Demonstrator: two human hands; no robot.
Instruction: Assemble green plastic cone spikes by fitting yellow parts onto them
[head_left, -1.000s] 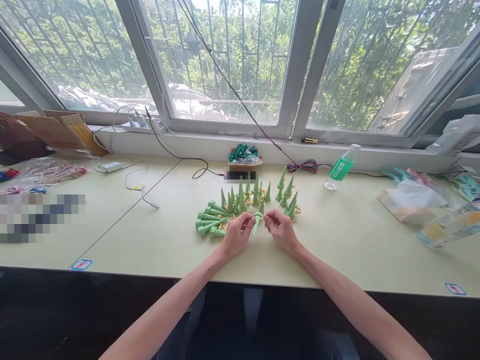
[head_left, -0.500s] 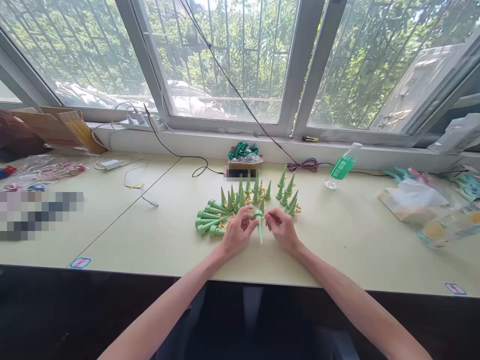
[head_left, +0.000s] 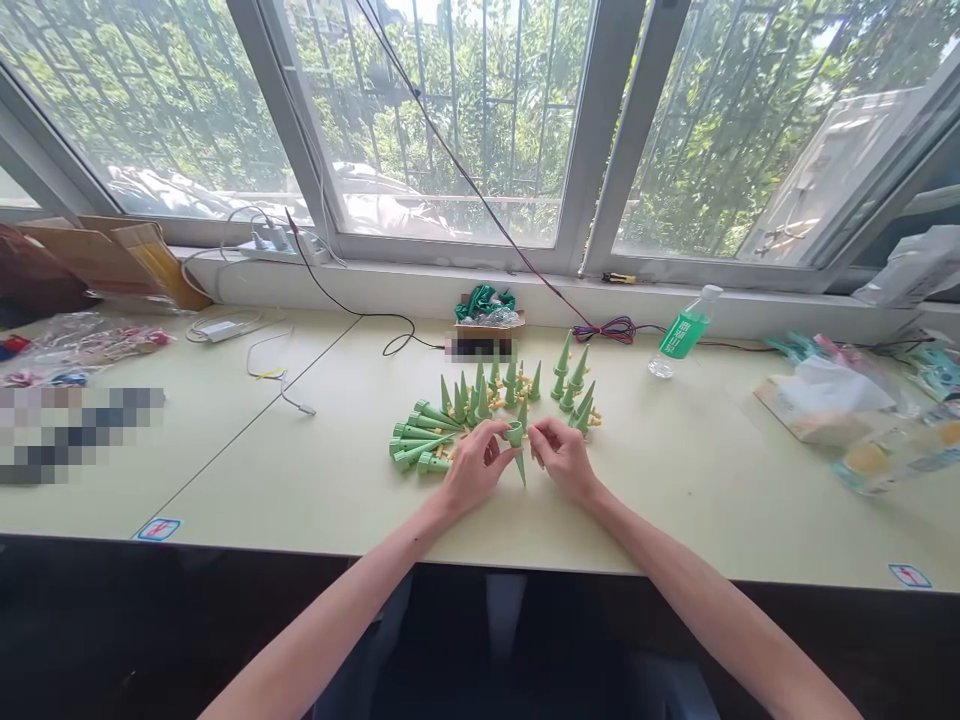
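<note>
My left hand pinches a green watering spike between thumb and fingers, its pointed end toward me and its round collar uppermost. Close on its right side, my right hand has thumb and fingertips pressed together; whatever they hold is too small to make out. Several green spikes lie on their sides left of my left hand. Behind the hands stands a group of upright spikes with small yellowish valves. More upright spikes stand behind my right hand.
On the pale table stand a small open box with green wrapping, a green-labelled bottle and a tissue pack. Coiled wires lie at the back. Plastic bags and white cables occupy the left.
The spike in my left hand has tilted, so its open collar now shows more. My right hand stays beside it, hardly moved.
</note>
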